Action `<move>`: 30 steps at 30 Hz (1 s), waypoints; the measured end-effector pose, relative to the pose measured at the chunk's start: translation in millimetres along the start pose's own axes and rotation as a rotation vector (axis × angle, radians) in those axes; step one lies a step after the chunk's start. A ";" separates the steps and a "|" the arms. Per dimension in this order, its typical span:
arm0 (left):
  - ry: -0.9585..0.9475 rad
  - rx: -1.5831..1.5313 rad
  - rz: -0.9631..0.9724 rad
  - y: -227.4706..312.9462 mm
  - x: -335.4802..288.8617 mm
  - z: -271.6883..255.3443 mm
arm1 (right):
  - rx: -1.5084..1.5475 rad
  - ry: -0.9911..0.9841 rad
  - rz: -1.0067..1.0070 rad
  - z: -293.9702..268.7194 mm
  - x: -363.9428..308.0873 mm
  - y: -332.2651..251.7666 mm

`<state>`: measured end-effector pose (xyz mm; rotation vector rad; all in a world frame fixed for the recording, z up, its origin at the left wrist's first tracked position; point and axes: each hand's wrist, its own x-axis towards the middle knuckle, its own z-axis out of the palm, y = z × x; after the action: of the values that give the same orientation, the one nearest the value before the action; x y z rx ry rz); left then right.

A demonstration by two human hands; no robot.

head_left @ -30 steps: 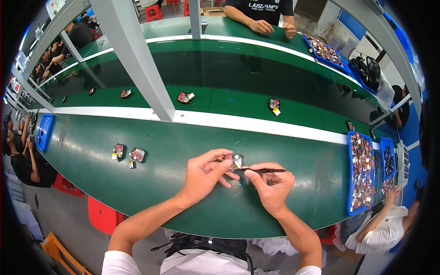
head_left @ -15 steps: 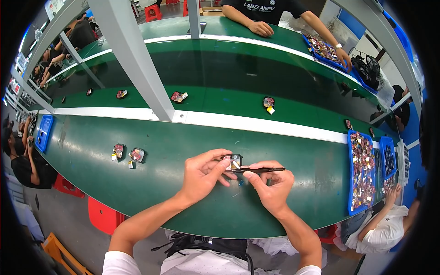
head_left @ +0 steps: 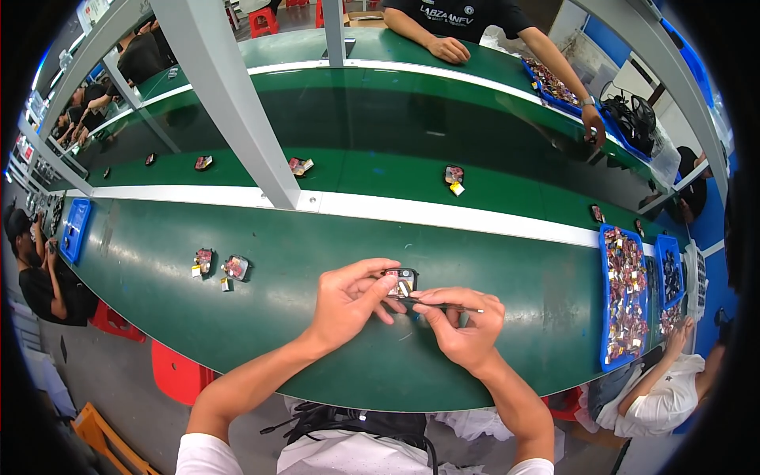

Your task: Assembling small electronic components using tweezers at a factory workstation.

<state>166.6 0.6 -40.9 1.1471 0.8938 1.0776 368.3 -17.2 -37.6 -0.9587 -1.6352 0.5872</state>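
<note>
Above the green table, my left hand (head_left: 348, 301) pinches a small electronic device (head_left: 404, 279) with a dark frame and a whitish part inside it. My right hand (head_left: 469, 331) grips a slim black tweezers-like tool (head_left: 455, 306) between thumb and fingers. The tool lies almost level, its left end by the device's lower edge; my fingertips partly hide that contact. To the left on the table rest two similar small modules, a left one (head_left: 203, 261) and a right one (head_left: 237, 267), each with a small yellow-and-white piece beside it.
A large blue tray (head_left: 608, 301) full of small modules stands at the right, beside a smaller blue tray (head_left: 670, 269). Beyond the white rail (head_left: 412, 212) runs a green belt (head_left: 380, 176) carrying spaced modules. A grey post (head_left: 237, 103) rises at left-centre. Co-workers sit around.
My right hand has turned the black tool, so its right end now points slightly downward. The belt's modules have shifted a little left. My left hand keeps its hold.
</note>
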 end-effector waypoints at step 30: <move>-0.080 0.013 0.012 -1.6 -1.1 0.2 | -0.031 0.010 -0.049 -4.0 -0.9 -5.2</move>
<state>166.8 -0.6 -42.4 1.1999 0.8332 1.0299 370.7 -21.2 -32.9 -0.9404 -1.6581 0.5247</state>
